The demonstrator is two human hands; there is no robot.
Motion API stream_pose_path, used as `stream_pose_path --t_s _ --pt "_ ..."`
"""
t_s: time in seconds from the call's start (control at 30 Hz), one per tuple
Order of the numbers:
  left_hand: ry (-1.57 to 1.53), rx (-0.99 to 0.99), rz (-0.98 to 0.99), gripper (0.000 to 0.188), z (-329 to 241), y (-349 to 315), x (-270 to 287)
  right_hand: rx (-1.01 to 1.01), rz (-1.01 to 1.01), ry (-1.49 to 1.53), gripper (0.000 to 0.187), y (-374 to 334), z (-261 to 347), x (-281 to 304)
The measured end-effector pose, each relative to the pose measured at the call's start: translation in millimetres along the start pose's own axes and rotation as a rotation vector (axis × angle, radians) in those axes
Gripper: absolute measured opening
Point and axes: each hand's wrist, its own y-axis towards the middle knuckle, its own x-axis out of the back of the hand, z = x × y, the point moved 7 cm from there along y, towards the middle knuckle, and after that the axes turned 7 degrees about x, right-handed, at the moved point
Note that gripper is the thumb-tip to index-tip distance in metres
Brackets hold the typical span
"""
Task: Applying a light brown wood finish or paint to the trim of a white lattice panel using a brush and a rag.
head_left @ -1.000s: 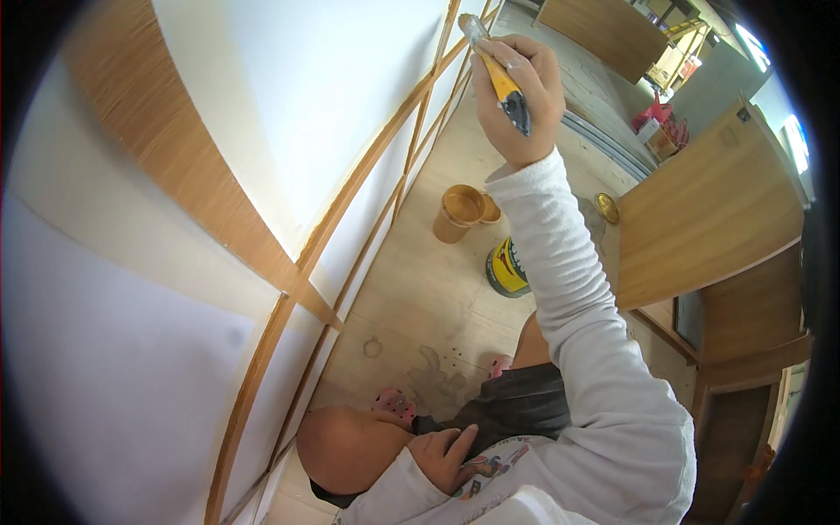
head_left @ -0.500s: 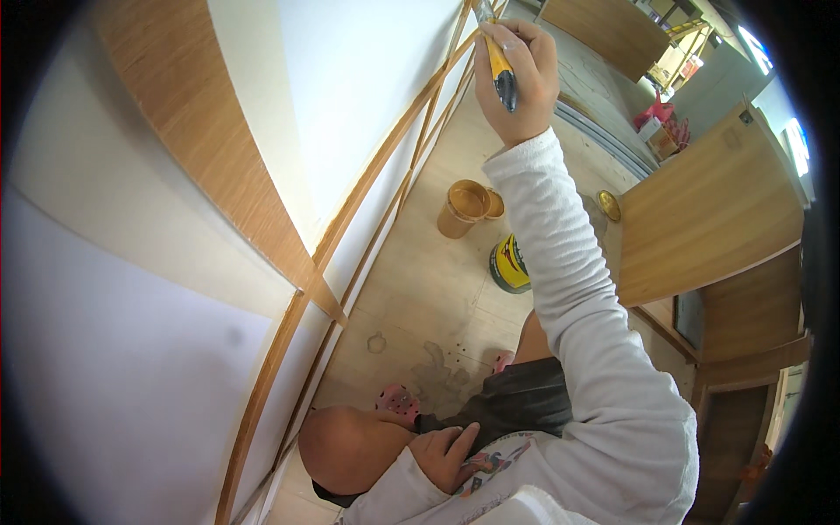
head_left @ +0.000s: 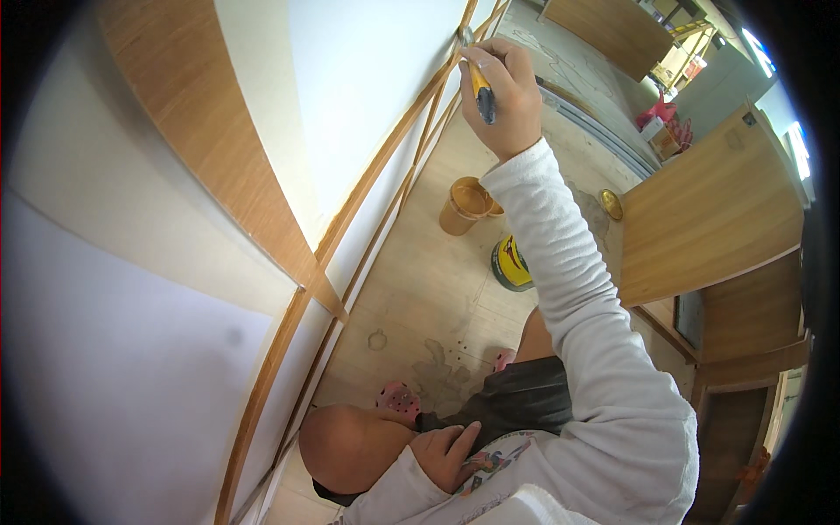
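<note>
My right hand (head_left: 503, 96) is closed around the yellow and black handle of a paintbrush (head_left: 483, 98). At the far end, the brush head meets or nearly meets the thin brown wooden strip (head_left: 398, 136) that edges the white panel (head_left: 367, 70); the exact contact is too small to tell. My left hand (head_left: 440, 455) lies against my lap and shirt with its fingers stretched out, holding nothing. Beneath my right forearm stands a tan bucket (head_left: 457, 214) with brown liquid inside. A yellow and dark green can (head_left: 507, 265) is nearer to me, partly covered by my sleeve.
More wooden strips frame the white panels along my left, including a wide brown board (head_left: 201, 122). On the right stands a large wooden panel (head_left: 713, 214), with a round gold lid (head_left: 610, 205) beside it. Dark wet stains (head_left: 437, 372) mark the floor near my pink shoes (head_left: 399, 400).
My right hand has moved slightly left and toward me with the paintbrush, whose head is now beside the strip. My left hand has stayed in place.
</note>
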Motion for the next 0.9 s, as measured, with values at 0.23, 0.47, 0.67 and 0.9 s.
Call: stream_pose_path --t_s 0.23,0.47,0.67,0.9 --pt "-0.026 0.001 0.006 0.06 1 0 -3 0.027 -0.077 0.055 0.022 35 -10 15" --pt "-0.035 -0.006 -0.028 0.06 1 -1 -3 0.102 -0.177 0.004 0.017 58 -1 26" --pt "-0.017 -0.013 -0.031 0.059 -1 -1 -2 0.134 0.03 -0.09 0.026 16 -4 4" --pt "0.0 -0.016 -0.047 0.059 -4 -1 1 -0.038 0.154 0.093 0.035 -20 -4 -7"
